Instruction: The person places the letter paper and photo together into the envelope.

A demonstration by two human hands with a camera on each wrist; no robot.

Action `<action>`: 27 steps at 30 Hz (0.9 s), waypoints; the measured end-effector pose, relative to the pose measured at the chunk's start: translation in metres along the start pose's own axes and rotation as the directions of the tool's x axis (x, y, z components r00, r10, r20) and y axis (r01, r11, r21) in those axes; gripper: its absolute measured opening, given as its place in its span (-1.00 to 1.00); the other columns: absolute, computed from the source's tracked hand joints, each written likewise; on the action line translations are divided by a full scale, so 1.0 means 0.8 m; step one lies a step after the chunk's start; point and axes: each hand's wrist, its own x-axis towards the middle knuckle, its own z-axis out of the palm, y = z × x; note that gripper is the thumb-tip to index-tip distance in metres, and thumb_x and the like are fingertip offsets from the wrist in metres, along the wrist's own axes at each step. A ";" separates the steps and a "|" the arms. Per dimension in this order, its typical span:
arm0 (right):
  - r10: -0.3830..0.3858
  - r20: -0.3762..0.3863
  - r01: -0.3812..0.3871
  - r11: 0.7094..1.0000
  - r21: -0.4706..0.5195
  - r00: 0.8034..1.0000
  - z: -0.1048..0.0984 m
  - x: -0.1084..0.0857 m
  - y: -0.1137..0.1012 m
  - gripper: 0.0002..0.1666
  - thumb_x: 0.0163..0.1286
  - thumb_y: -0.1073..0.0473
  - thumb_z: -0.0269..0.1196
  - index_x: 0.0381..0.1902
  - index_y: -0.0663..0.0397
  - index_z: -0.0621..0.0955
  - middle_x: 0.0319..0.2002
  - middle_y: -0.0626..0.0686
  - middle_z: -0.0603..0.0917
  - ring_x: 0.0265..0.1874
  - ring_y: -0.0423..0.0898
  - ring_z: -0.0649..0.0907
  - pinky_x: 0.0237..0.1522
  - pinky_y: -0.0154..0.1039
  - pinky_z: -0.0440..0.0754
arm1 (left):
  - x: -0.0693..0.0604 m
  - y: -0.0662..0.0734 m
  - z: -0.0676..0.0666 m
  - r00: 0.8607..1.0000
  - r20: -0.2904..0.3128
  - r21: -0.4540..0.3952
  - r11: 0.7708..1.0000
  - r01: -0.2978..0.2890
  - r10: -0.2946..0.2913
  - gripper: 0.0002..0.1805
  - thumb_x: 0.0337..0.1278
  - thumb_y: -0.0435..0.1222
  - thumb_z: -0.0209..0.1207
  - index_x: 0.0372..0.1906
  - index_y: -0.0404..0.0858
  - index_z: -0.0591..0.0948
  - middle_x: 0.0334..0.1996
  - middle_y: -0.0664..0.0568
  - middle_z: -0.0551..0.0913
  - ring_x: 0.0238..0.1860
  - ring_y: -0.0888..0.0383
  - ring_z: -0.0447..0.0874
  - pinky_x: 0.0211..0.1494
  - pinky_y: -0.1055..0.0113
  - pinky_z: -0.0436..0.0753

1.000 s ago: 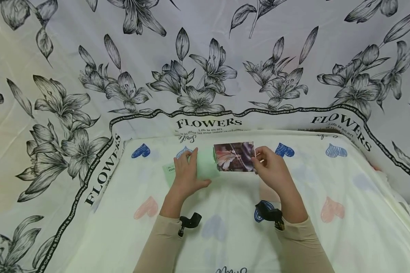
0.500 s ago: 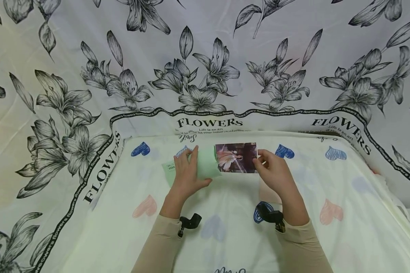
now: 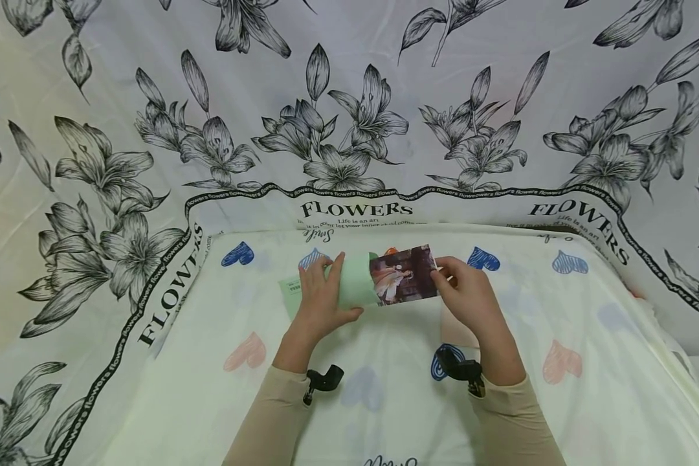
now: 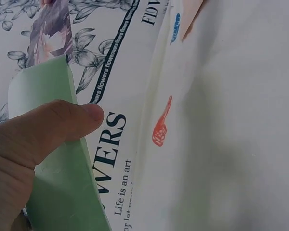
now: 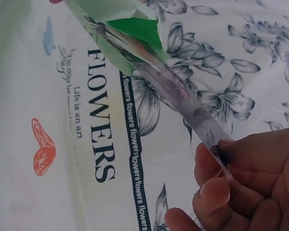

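Head view: The left hand (image 3: 320, 296) grips the light green envelope (image 3: 356, 279) with thumb toward the lower edge and fingers toward the upper edge. A green section with small dark print projects beyond the hand's outer side. The right hand (image 3: 467, 291) pinches the outer end of the photo card (image 3: 404, 275). The card bears a flower picture and sits slightly tilted, its inner end at the envelope's mouth. The hands are apart, with envelope and card spanning between them. A beige sheet (image 3: 457, 328) lies on the heart-print cloth (image 3: 396, 362), beside the right wrist. A black wrist camera is mounted at each sleeve cuff: left unit (image 3: 326, 377), right unit (image 3: 460, 364). A lily-print curtain (image 3: 349, 123) stands behind the cloth.

Left wrist view: The left thumb lies across the envelope face; the other fingers are mostly hidden. The card extends from the envelope's far end. A fingertip appears at the card's top, at the frame edge.

Right wrist view: The right thumb and fingers clamp the card's near end. The card appears nearly edge-on. Its far end meets the envelope's mouth, where a darker green surface shows; insertion depth cannot be determined.
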 end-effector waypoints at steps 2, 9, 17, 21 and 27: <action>-0.008 -0.023 0.008 1.000 -0.002 1.000 -0.001 -0.001 -0.001 -0.64 0.55 0.15 0.20 0.20 0.18 0.63 -0.20 0.13 0.73 -0.36 0.02 0.62 -0.39 -0.16 0.55 | 0.000 -0.001 0.000 1.000 0.004 0.013 1.000 -0.005 0.005 0.33 -0.30 0.02 0.65 0.61 -0.20 0.13 0.33 -0.24 0.18 0.42 -0.18 0.05 0.51 -0.35 -0.27; 0.010 -0.052 -0.009 1.000 0.020 0.999 -0.001 -0.001 -0.005 -0.67 0.54 0.15 0.22 0.15 0.18 0.65 -0.22 0.13 0.74 -0.38 0.02 0.62 -0.44 -0.17 0.55 | -0.003 -0.002 -0.001 1.000 0.006 0.028 0.999 -0.025 0.025 0.34 -0.32 0.04 0.62 0.62 -0.21 0.12 0.32 -0.24 0.20 0.41 -0.19 0.08 0.49 -0.40 -0.25; 0.057 -0.005 -0.055 0.985 0.161 0.998 0.001 0.000 -0.006 -0.65 0.57 0.19 0.18 0.19 0.26 0.61 -0.22 0.19 0.74 -0.51 -0.02 0.64 -0.46 -0.22 0.60 | -0.002 -0.006 0.005 0.999 0.005 0.014 0.998 -0.054 0.054 0.36 -0.32 0.06 0.59 0.63 -0.19 0.08 0.34 -0.21 0.18 0.40 -0.17 0.07 0.49 -0.40 -0.21; 0.077 0.019 -0.079 0.958 0.276 0.997 0.000 0.001 -0.004 -0.65 0.58 0.23 0.17 0.19 0.33 0.60 -0.21 0.23 0.74 -0.52 -0.02 0.64 -0.43 -0.28 0.61 | -0.002 -0.007 0.007 0.998 0.008 0.008 0.998 -0.061 0.061 0.37 -0.31 0.08 0.56 0.64 -0.19 0.04 0.34 -0.20 0.16 0.40 -0.15 0.06 0.51 -0.36 -0.23; 0.130 0.014 -0.127 0.936 0.329 0.991 0.000 -0.001 -0.004 -0.66 0.58 0.25 0.16 0.17 0.35 0.60 -0.22 0.23 0.74 -0.53 -0.05 0.62 -0.44 -0.33 0.60 | -0.003 -0.008 0.007 0.996 0.007 -0.008 0.996 -0.083 0.083 0.35 -0.30 0.10 0.51 0.64 -0.20 0.05 0.33 -0.19 0.18 0.39 -0.17 0.09 0.50 -0.39 -0.24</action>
